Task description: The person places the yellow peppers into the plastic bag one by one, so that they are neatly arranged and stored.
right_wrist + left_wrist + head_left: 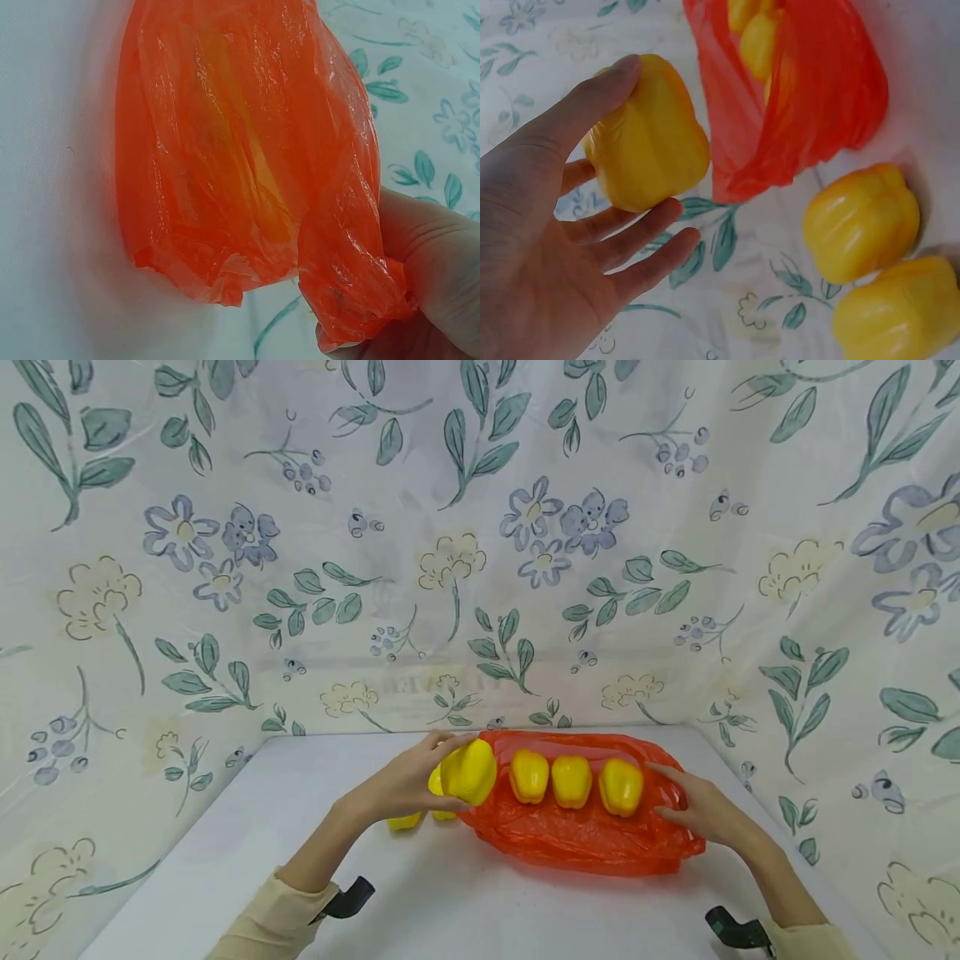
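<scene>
A yellow bell pepper [470, 772] is in my left hand [405, 781], held between thumb and fingers beside the left end of a red plastic bag [577, 847]. The left wrist view shows this pepper [649, 139] apart from the bag's open mouth. Three more yellow bell peppers [572, 782] sit in a row in the bag. At its right end, my right hand [705, 810] pinches the gathered plastic between thumb and fingers, seen closely in the right wrist view. Other yellow bell peppers [862, 223] lie on the table, partly hidden behind my left hand in the head view.
The white table [247, 843] carries the bag near its far edge. Behind it hangs a floral-patterned curtain [480, 552], which also runs down both sides. A black wrist camera [348, 897] is on the left forearm, another [735, 931] on the right.
</scene>
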A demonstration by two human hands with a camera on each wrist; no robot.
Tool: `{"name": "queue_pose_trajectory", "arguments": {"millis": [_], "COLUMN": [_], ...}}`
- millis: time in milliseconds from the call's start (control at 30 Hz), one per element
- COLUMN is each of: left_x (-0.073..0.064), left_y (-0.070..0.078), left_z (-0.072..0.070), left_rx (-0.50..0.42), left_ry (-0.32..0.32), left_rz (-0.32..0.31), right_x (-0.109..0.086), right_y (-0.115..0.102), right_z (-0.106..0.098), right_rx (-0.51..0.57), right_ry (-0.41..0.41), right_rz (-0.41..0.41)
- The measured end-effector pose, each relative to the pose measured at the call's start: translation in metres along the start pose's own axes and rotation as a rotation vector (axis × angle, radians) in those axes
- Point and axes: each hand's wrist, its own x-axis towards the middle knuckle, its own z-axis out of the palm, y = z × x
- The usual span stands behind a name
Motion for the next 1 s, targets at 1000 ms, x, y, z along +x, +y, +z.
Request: {"name": "queue_pose_trajectory", "arguments": {"millis": [1000], "left_x": [0.106], "left_y": [0.068], "left_z": [0.106], "left_rx": [0.008], "left_ry": [-0.303], "left_rz": [0.16], "right_x": [-0.001], "right_y": [-0.001], "right_z": [-0.003], "right_rx": [-0.004], "right_ry": [-0.004], "right_rz": [0.017]}}
